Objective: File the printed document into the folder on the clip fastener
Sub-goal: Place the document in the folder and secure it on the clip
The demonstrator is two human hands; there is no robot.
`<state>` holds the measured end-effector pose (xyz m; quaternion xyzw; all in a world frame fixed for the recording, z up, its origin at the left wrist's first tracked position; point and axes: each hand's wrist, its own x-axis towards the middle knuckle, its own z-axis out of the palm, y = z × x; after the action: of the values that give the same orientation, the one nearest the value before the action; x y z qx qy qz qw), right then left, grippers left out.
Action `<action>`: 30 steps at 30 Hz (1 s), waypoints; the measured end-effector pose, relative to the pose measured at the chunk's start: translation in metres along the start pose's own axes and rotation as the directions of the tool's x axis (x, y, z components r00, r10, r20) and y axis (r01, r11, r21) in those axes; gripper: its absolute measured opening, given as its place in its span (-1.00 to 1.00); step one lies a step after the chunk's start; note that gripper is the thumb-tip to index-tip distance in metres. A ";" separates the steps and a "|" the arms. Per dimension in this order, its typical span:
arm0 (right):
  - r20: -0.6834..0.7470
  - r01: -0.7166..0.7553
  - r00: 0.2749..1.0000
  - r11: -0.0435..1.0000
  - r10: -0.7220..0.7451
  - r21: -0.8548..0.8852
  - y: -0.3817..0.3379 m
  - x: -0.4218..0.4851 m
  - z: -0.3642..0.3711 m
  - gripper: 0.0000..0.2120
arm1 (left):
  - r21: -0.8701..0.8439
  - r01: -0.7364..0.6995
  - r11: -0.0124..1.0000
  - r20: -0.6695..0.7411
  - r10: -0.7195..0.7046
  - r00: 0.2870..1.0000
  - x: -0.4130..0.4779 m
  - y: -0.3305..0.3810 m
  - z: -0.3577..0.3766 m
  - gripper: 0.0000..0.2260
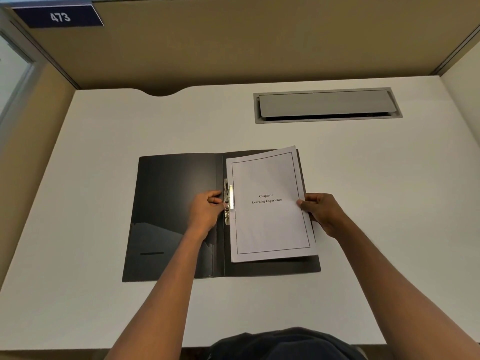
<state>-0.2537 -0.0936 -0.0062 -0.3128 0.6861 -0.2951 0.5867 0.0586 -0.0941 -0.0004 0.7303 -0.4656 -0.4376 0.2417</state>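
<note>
A black folder (168,203) lies open flat on the white desk. On its right half rests the printed document (270,222), a white stack whose top page reads "Chapter 6 Learning Experience"; its far end sits slightly raised and skewed. The metal clip fastener (228,201) runs along the spine, at the document's left edge. My left hand (205,214) rests on the folder's left half with its fingertips pinching the clip's lever. My right hand (322,211) grips the document's right edge, thumb on top of the page.
The white desk (104,294) is walled by tan partitions at the back and sides. A grey cable hatch (327,105) is set into the desk at the back right. A blue plate marked 473 (59,16) hangs at the upper left.
</note>
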 end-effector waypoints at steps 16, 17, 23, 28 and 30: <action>-0.114 0.037 0.992 0.984 -0.058 -0.171 0.008 0.000 0.009 -0.77 | 0.011 -0.015 1.000 -0.001 0.015 1.000 0.004 -0.003 0.004 -0.61; -0.144 0.053 0.986 0.972 -0.087 -0.229 0.008 0.002 0.011 -0.74 | 0.013 -0.014 1.000 0.000 0.014 1.000 0.005 -0.003 0.004 -0.61; -0.241 0.140 0.917 0.821 -0.318 -0.553 0.012 0.005 0.023 -0.78 | 0.041 -0.017 0.999 -0.013 0.018 1.000 0.010 -0.005 0.003 -0.61; -0.254 0.143 0.897 0.781 -0.362 -0.608 0.014 0.007 0.021 -0.94 | 0.141 -0.086 0.986 -0.084 0.099 0.992 0.017 0.009 0.004 -0.78; -0.274 0.120 0.901 0.798 -0.338 -0.590 0.013 0.006 0.021 -0.84 | 0.204 -0.145 0.968 -0.104 0.169 0.980 0.025 0.020 0.005 -0.90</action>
<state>-0.2345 -0.0906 -0.0233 -0.4921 0.7950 -0.2040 0.2901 0.0490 -0.1253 0.0022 0.7364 -0.5472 -0.3243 0.2307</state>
